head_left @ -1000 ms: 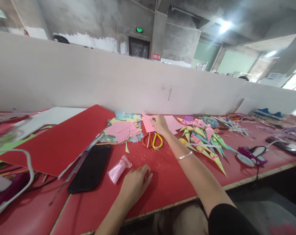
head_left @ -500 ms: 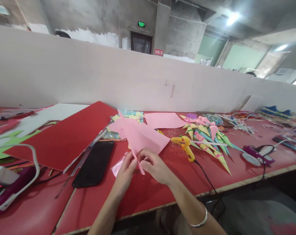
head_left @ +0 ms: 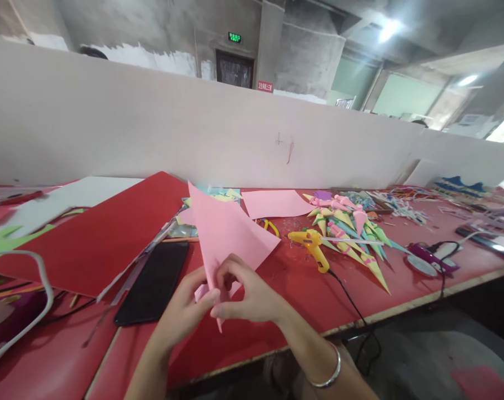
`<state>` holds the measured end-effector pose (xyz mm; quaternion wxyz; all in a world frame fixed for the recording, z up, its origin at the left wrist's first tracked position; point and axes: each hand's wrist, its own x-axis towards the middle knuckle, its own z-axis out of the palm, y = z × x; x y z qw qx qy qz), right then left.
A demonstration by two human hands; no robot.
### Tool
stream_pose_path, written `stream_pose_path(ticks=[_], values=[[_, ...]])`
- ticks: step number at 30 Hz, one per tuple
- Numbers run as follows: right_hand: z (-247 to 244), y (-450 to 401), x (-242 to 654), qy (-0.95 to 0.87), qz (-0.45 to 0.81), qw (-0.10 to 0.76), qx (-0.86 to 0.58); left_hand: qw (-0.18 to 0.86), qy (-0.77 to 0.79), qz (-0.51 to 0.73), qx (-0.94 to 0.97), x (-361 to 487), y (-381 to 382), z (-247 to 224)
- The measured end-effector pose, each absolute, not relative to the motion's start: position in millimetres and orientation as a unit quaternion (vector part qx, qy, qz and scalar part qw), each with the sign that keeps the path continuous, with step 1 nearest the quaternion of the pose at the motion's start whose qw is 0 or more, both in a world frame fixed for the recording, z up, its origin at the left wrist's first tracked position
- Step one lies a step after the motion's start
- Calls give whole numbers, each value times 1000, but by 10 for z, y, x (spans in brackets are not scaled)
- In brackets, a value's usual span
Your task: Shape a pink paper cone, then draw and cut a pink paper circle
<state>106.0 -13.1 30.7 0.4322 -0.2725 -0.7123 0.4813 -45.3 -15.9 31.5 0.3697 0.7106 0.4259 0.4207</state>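
Observation:
A pink paper sheet (head_left: 222,228) is up off the table, partly rolled along its left side, with a narrow point hanging below my fingers. My left hand (head_left: 191,305) pinches the rolled edge from the left. From the right, my right hand (head_left: 247,291) grips the same roll, its fingers curled and partly behind the paper. A yellow hot glue gun (head_left: 314,247) lies to the right of my hands, a clear glue stick in its back end. Behind it is a pile of small paper cones (head_left: 347,219) in yellow, pink, green and blue.
Left of my hands lie a black phone (head_left: 154,283) and a large red sheet (head_left: 97,239). Another pink sheet (head_left: 277,204) lies at the back, near yellow-handled scissors (head_left: 270,226). A white partition (head_left: 151,128) closes off the far side. Cords and a purple device (head_left: 433,258) are at right.
Both hands have moved a little nearer to me and left with the pink sheet, which now stands more upright. The yellow scissor handles show more. The view has shifted slightly.

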Motion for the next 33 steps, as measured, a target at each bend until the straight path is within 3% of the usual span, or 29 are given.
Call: stream_pose_path(ticks=[7, 23, 29, 33], values=[[397, -145, 960, -698, 512, 439, -241, 269, 399, 450, 753, -526, -183, 390], [316, -105, 1098, -722, 517, 416, -194, 270, 401, 410, 773, -528, -199, 385], [290, -122, 1080, -744, 483, 418, -196, 240, 392, 398, 794, -561, -167, 385], [303, -168, 992, -762, 390, 445, -262, 203, 436, 388, 786, -623, -189, 391]])
